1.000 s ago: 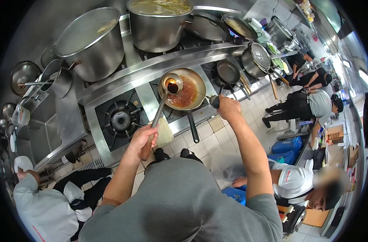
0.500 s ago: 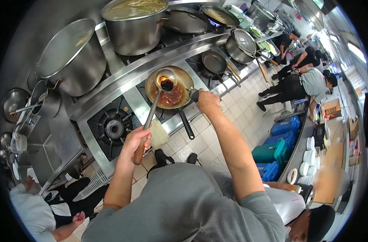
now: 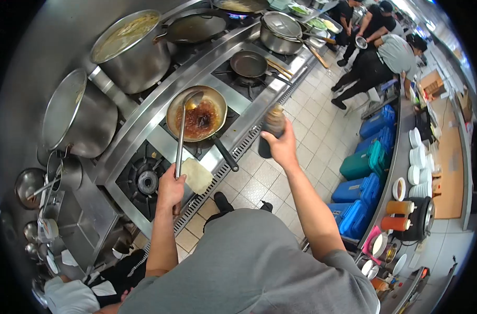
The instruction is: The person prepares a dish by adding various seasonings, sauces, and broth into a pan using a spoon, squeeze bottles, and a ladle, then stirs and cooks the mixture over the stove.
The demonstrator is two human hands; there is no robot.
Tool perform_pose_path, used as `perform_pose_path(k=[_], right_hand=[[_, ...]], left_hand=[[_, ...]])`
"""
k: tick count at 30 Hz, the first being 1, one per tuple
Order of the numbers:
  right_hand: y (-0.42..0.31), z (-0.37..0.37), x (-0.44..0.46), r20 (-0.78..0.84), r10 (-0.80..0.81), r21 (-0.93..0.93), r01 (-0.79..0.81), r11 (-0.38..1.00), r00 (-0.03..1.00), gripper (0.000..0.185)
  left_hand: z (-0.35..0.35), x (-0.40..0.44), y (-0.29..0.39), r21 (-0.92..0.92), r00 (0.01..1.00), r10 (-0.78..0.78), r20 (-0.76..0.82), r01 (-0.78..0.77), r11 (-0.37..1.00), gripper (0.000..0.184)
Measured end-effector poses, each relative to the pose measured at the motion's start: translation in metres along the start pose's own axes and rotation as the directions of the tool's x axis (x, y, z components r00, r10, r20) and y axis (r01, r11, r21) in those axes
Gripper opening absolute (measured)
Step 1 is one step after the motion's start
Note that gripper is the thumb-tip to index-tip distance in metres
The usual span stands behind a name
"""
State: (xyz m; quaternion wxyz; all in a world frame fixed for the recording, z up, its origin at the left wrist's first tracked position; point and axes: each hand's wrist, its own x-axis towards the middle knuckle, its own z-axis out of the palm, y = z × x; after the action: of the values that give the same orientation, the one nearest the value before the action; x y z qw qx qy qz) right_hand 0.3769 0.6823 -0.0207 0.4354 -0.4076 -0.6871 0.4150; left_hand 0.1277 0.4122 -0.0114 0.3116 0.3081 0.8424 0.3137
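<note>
Presently we are observing a glossy red-brown sauce (image 3: 198, 124), darkening toward its middle, lying in a pan (image 3: 214, 98) on the stove (image 3: 167, 148). Our left hand (image 3: 171, 189) is gripping a ladle (image 3: 181, 141), its bowl resting inside the pan; our right hand (image 3: 282, 144) is clasping a dark bottle (image 3: 272, 124) above the floor tiles (image 3: 253, 170). Fingers are hiding part of the bottle, and the ladle bowl's contents are proving hard to make out.
</note>
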Motion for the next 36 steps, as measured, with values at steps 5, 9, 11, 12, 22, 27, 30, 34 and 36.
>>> perform_pose_path(k=[5, 9, 11, 12, 22, 27, 30, 34, 36], right_hand=[[0.001, -0.178, -0.077, -0.222, 0.186, 0.133, -0.159, 0.978, 0.957, 0.056], [-0.005, -0.341, -0.155, -0.682, 0.058, -0.030, -0.107, 0.994, 0.729, 0.055], [-0.012, -0.425, -0.204, -0.856, -0.036, -0.139, -0.164, 0.977, 0.515, 0.060], [-0.021, -0.465, -0.234, -0.904, -0.070, -0.174, -0.216, 0.961, 0.421, 0.064], [-0.014, -0.727, -0.568, -0.834, -0.453, -0.106, -0.716, 0.690, -0.313, 0.067], [0.078, -0.800, -0.656, -0.836, -0.425, -0.008, -0.768, 0.641, -0.346, 0.068], [0.110, -0.800, -0.655, -0.910, -0.289, 0.064, -0.789, 0.611, -0.298, 0.071], [0.133, -0.797, -0.663, -0.964, -0.205, 0.063, -0.891, 0.450, -0.172, 0.064], [0.143, -0.814, -0.689, -0.961, -0.076, 0.166, -0.777, 0.607, -0.264, 0.053]], left_hand=[[0.030, 0.003, -0.005, -0.141, 0.996, -0.056, 0.076, 0.066, 0.988, 0.039], [0.049, -0.013, -0.004, -0.590, 0.968, -0.075, 0.237, 0.205, 0.781, 0.029], [0.071, -0.014, -0.001, -0.350, 0.989, -0.019, 0.145, 0.069, 0.934, 0.023], [0.084, 0.018, -0.045, -0.198, 0.999, 0.015, 0.031, -0.009, 0.980, 0.025], [0.173, -0.050, 0.077, -0.217, 0.998, -0.046, -0.046, 0.035, 0.976, 0.035], [0.206, -0.062, 0.105, -0.257, 0.997, -0.023, -0.071, 0.004, 0.966, 0.036], [0.218, -0.064, 0.117, -0.274, 0.997, -0.009, -0.080, -0.014, 0.962, 0.037], [0.227, -0.065, 0.126, -0.305, 0.996, 0.000, -0.091, -0.028, 0.952, 0.038], [0.226, -0.067, 0.128, -0.325, 0.994, -0.003, -0.108, -0.032, 0.945, 0.038]])
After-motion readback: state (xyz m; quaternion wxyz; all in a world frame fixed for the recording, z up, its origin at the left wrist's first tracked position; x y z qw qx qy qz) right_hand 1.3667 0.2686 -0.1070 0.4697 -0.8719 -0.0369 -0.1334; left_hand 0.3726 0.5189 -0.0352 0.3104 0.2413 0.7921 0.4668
